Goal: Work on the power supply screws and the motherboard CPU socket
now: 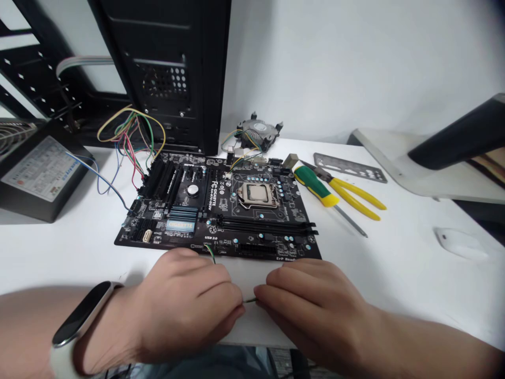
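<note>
Both hands are closed at the front edge of the white table, just below a black motherboard (189,190). My left hand (193,300), with a fitness band on its wrist, pinches a thin dark green wire (249,300). My right hand (311,300) pinches the same wire a short way to the right, so a small stretch shows between the fingertips. A green wire end (211,252) rises behind the left hand against the board's front edge; whether it is the same wire I cannot tell. The bare processor (257,193) sits in its socket.
Behind the board stands a black computer case (165,31), with a power supply (43,168) at left. A cooler fan (259,132) lies beyond. To the right are a screwdriver (315,185), yellow-handled pliers (355,196), a metal I/O plate (349,167), a mouse (460,243) and a monitor stand (457,131).
</note>
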Demonstrator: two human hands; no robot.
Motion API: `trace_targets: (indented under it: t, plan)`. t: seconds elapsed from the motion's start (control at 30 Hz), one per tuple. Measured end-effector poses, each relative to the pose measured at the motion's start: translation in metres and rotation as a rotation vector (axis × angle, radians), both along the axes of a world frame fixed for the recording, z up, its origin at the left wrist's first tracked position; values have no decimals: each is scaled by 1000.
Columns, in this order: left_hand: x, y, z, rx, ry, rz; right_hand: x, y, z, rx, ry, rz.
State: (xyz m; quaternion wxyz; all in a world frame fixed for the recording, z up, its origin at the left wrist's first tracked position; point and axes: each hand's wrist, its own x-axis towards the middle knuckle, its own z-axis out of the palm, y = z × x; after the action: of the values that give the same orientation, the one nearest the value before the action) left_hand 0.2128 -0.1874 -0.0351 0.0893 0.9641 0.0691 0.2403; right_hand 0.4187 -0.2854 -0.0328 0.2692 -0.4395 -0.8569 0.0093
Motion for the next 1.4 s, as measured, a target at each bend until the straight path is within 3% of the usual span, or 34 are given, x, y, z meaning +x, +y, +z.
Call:
trace_targets:
  t: [1.0, 1.2, 1.4]
  plan:
    - [1, 0, -3, -152, -32, 36, 0, 0, -1, 11, -32, -4]
    - [2, -1, 3, -123, 28, 28, -1, 0, -1, 25, -26, 9]
    - [3, -2, -2, -68, 20, 24, -6, 1, -2, 32, -23, 22]
